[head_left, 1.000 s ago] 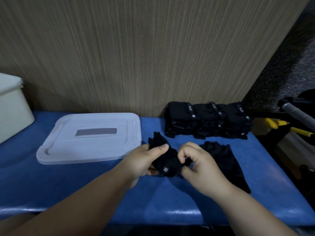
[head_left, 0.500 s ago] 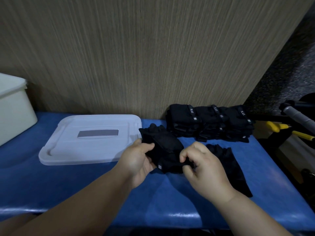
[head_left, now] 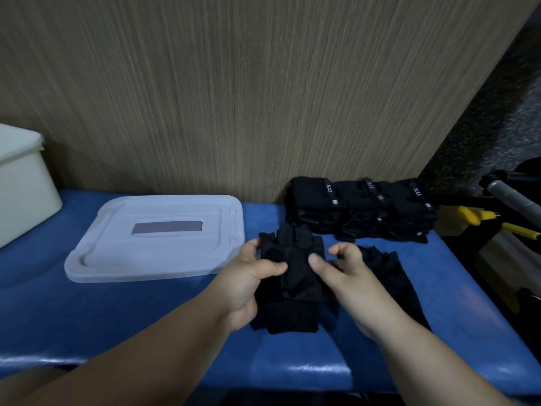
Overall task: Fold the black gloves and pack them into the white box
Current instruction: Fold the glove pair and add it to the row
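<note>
Glove (head_left: 292, 276) on blue bench (head_left: 117, 317) w/ wood wall (head_left: 234, 83) behind.

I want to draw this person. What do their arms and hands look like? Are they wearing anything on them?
Nothing at all. The left hand and right hand are bare: no gloves, rings or watch that I can see. The left forearm and right forearm are bare too, with no sleeves reaching into the picture.

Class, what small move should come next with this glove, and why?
Probably fold the finger end of the glove over its cuff: it lies flat, unfolded, on the blue bench, left hand gripping one edge, right hand touching the other.
</note>
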Demonstrator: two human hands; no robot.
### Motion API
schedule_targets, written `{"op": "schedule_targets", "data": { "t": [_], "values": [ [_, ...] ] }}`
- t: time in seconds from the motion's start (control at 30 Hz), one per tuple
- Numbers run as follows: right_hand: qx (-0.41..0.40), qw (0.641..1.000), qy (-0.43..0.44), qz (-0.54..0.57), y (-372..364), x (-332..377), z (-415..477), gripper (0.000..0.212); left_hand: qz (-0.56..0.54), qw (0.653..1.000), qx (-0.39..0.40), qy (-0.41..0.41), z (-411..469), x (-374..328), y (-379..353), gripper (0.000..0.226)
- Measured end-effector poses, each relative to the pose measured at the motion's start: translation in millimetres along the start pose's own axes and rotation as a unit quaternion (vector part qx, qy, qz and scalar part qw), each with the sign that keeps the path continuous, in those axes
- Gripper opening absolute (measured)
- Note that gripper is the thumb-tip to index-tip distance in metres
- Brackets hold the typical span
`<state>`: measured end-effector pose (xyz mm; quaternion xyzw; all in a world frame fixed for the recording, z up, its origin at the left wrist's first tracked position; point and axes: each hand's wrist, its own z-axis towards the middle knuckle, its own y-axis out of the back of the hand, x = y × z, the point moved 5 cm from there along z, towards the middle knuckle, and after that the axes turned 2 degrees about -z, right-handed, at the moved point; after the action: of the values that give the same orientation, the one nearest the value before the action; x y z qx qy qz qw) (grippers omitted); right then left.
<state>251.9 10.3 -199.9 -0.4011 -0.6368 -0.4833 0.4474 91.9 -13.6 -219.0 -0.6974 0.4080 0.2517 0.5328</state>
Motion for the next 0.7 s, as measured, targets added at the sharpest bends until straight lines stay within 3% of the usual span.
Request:
{"op": "schedule_targets", "data": {
  "t": [0.1,0.2,0.27,0.37,0.4,0.47,0.57,0.63,0.7],
  "values": [
    [0.001,0.996,-0.012,0.084,-3.8,1.4,-2.0,0.031,0.008,1.0,0.008,-0.009,-0.4,4.2,-3.6,0.062],
    [-0.035,0.997,0.035,-0.067,5.1,5.2,-1.4,0.031,0.162,0.982,-0.059,-0.074,0.0,3.3,-0.7,0.064],
    [-0.032,0.981,0.044,-0.187,7.5,2.2,-0.5,0.025,0.319,0.934,-0.09,-0.137,-0.8,0.2,0.2,0.067],
    [-0.052,0.93,0.075,-0.356,5.5,-3.8,0.2,0.028,0.538,0.803,-0.097,-0.239,-3.6,-1.6,-0.2,0.048],
    [-0.07,0.916,0.104,-0.381,5.2,-2.5,-0.1,0.032,0.58,0.765,-0.082,-0.269,-5.1,-2.3,-3.1,0.038],
    [-0.097,0.9,0.164,-0.392,5.1,7.9,-3.6,0.036,0.624,0.723,-0.033,-0.294,-6.4,-0.8,-10.0,0.032],
    [-0.039,0.875,0.193,-0.442,-1.0,12.7,-8.2,0.045,0.692,0.677,0.026,-0.248,-6.2,8.7,-14.0,0.052],
    [0.04,0.852,0.168,-0.494,-8.6,1.7,-8.0,0.053,0.755,0.624,0.035,-0.199,-6.1,15.3,-9.5,0.053],
    [0.107,0.825,0.122,-0.541,-13.2,-11.6,-7.4,0.059,0.79,0.593,0.044,-0.15,-8.1,19.0,-4.6,0.056]
  ]
}}
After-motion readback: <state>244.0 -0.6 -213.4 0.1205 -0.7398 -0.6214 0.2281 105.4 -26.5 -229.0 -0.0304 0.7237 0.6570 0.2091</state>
